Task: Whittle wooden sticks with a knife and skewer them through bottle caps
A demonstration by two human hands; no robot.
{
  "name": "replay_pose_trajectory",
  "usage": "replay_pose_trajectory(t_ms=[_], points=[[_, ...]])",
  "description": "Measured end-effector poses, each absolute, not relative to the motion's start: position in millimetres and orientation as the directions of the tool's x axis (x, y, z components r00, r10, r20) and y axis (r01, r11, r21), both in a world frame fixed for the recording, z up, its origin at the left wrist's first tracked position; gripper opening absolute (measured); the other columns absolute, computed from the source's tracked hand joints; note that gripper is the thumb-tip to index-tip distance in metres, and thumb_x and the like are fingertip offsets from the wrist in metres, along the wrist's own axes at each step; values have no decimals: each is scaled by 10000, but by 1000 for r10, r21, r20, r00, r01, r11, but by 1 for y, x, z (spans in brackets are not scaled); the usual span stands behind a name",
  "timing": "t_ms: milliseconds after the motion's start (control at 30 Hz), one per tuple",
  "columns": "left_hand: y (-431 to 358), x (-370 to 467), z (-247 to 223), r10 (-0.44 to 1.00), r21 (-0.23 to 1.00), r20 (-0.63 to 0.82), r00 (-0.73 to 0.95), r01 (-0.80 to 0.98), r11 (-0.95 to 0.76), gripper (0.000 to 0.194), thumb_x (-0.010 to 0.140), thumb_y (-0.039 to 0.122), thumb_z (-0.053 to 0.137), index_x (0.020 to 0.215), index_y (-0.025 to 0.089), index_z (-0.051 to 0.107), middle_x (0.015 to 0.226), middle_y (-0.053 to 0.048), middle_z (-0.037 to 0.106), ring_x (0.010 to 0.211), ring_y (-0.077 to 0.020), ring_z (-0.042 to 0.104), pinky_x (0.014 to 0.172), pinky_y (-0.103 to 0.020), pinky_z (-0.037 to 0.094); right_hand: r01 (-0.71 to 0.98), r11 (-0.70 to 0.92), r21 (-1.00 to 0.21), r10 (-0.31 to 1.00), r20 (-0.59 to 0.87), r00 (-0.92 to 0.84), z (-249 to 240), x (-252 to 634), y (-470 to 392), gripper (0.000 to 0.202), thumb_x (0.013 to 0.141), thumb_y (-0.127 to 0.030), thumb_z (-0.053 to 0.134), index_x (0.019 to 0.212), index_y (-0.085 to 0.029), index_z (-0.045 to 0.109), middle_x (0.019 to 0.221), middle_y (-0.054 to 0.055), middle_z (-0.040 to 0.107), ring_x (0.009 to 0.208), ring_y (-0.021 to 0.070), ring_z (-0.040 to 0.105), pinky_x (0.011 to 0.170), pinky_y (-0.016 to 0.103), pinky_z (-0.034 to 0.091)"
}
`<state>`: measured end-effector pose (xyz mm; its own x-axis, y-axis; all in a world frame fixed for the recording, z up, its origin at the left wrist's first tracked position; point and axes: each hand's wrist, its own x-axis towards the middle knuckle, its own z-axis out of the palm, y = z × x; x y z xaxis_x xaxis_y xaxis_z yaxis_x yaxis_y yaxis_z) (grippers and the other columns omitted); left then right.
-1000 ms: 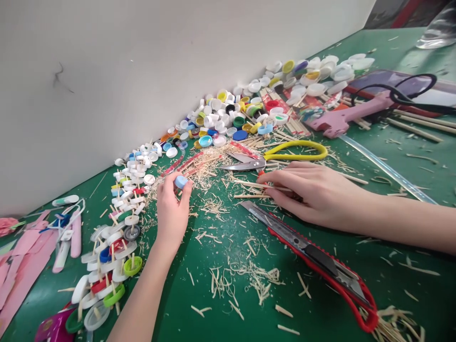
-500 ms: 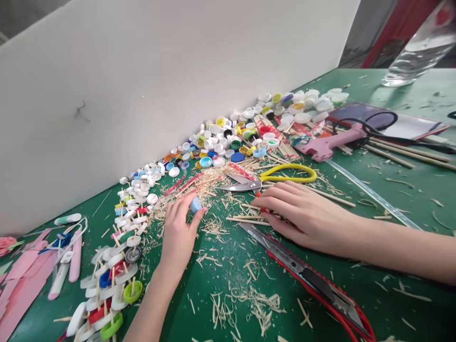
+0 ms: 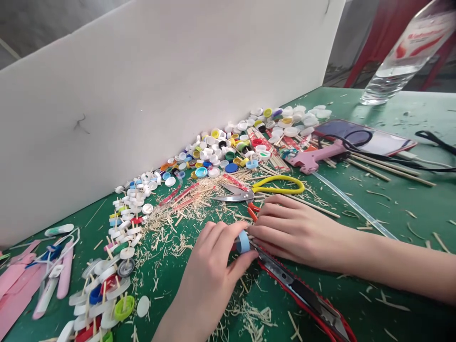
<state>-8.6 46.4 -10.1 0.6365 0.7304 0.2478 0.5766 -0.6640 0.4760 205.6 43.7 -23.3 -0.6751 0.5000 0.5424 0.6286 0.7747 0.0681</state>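
Note:
Between the thumb and fingers of my left hand point(image 3: 213, 270) is a light blue bottle cap point(image 3: 243, 242), held on its edge. My right hand point(image 3: 295, 228) lies palm down just right of the cap, its fingers bent and close together near the cap and the tip of a red utility knife point(image 3: 302, 289). What its fingers grip, if anything, is hidden. Orange handles point(image 3: 252, 211) show beside its fingertips. Behind it lie yellow-handled scissors point(image 3: 278, 184), open. Wood shavings point(image 3: 192, 204) are spread around.
Many bottle caps point(image 3: 213, 147) line the white board point(image 3: 178, 80). Caps on sticks point(image 3: 124, 228) stand at left, near pink strips point(image 3: 21, 280). A pink glue gun point(image 3: 315, 156), wooden sticks point(image 3: 392, 168), a tablet-like item point(image 3: 370, 135) and a water bottle point(image 3: 399, 59) are at right.
My left hand has moved right with the blue cap, up to my right hand. The view has shifted slightly, and a white disc now shows by the capped sticks.

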Motion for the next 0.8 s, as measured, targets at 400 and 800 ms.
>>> replay_pose_trajectory(t_ms=[400,800], points=[[41,-11,-10,841,461,152,520,715,-525,429,939,430,379,1345,318,297,1005,-35,589,892,-184,570,761,-374,532,776,607,170,586,564,-581,-21,227,61,177,940,-268,442,934,-191,601,771,27,634,744,169,529,730,334,387],[42,-9,-14,838,448,-58,542,765,-464,425,951,450,274,1325,277,378,1123,-78,581,1026,-232,578,883,-467,529,992,-85,-95,945,307,110,-27,264,93,429,929,-454,288,926,-206,637,790,83,682,618,195,543,503,309,258]])
